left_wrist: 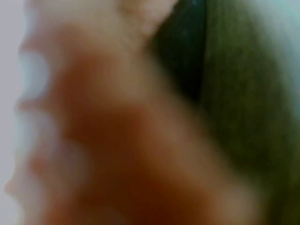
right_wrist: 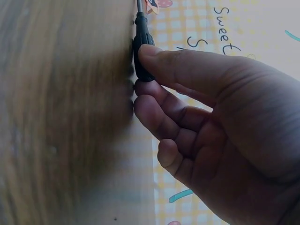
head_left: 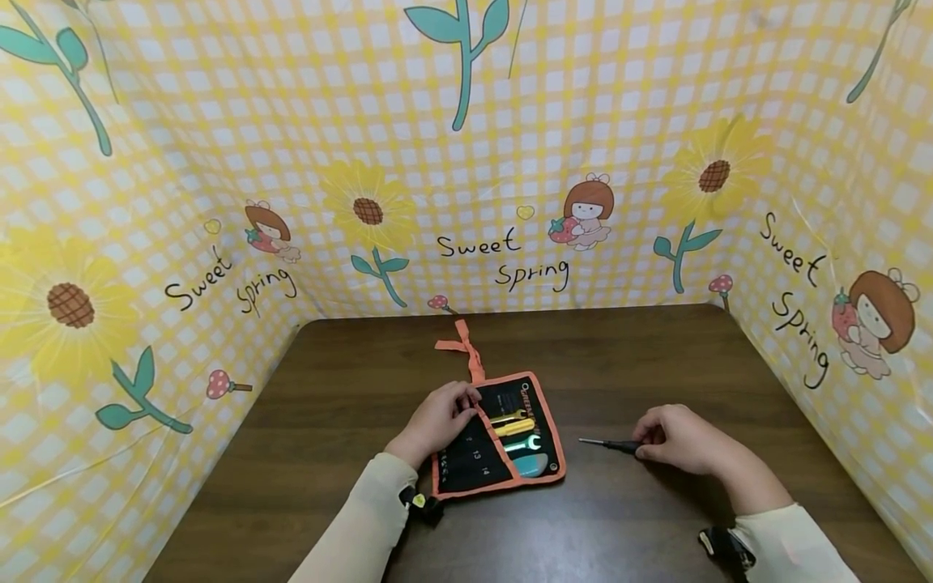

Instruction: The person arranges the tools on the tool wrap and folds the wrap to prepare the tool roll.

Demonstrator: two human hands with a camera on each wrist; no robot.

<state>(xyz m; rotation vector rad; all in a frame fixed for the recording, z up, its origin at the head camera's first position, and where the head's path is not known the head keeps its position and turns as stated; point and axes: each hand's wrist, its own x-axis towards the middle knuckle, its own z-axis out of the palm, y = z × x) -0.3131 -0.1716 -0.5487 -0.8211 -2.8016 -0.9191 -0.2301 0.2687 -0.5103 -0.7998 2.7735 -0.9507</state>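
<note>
A black tool pouch [head_left: 466,457] with orange trim lies on the table, its pocket holding a yellow-handled tool [head_left: 514,427], a green open-end wrench [head_left: 523,444] and a teal rounded piece [head_left: 530,465]. At the pouch's upper left, my left hand [head_left: 440,417] pinches the orange-trimmed pocket edge between thumb and fingers. The left wrist view is mostly blurred hand. To the right of the pouch, my right hand [head_left: 681,439] holds a small screwdriver [head_left: 619,446] by its black handle, low over the table, the metal shaft pointing left. Thumb and fingertips grip the handle's end in the right wrist view.
The brown wooden table [head_left: 627,356] is enclosed at the back and sides by a yellow checked cloth [head_left: 503,186]. An orange tie strap [head_left: 472,356] trails from the pouch's top toward the back edge. Both wrists carry dark straps with cameras.
</note>
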